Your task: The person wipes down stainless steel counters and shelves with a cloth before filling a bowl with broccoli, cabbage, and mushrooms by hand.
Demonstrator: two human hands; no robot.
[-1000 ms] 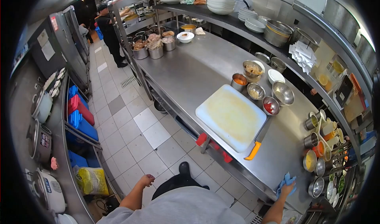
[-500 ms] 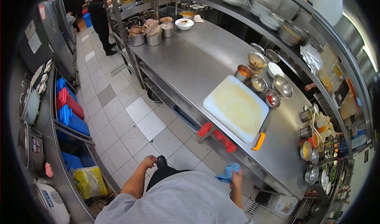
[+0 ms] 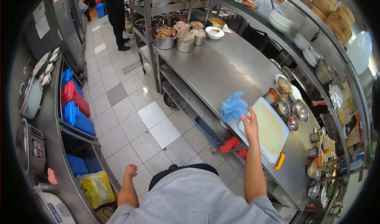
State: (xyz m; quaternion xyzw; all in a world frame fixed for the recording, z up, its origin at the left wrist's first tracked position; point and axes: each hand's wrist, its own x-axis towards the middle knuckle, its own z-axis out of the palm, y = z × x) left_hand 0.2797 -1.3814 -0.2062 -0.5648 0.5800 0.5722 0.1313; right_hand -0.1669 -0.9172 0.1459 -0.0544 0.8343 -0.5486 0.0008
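My right hand (image 3: 250, 123) is raised over the near edge of the steel counter (image 3: 206, 67), its fingers spread and nothing visibly gripped. Just left of its fingertips is a crumpled blue cloth (image 3: 233, 106), near the left edge of the white cutting board (image 3: 269, 133); whether it touches the fingers is unclear. An orange knife handle (image 3: 279, 161) lies by the board's near right corner. Low on the left, over the floor, my left hand (image 3: 131, 170) is loosely curled with nothing seen in it.
Metal bowls (image 3: 283, 107) stand behind the board. Pots of meat (image 3: 185, 43) sit at the counter's far left end. A person in black (image 3: 116, 18) stands in the aisle; another person (image 3: 269, 6) is beyond the shelf. Blue and red bins (image 3: 74, 99) line the left side.
My right hand has risen from beside my body to above the counter, and the blue cloth has moved up with it. Its fingers have spread. The view has shifted, and my left hand is lower.
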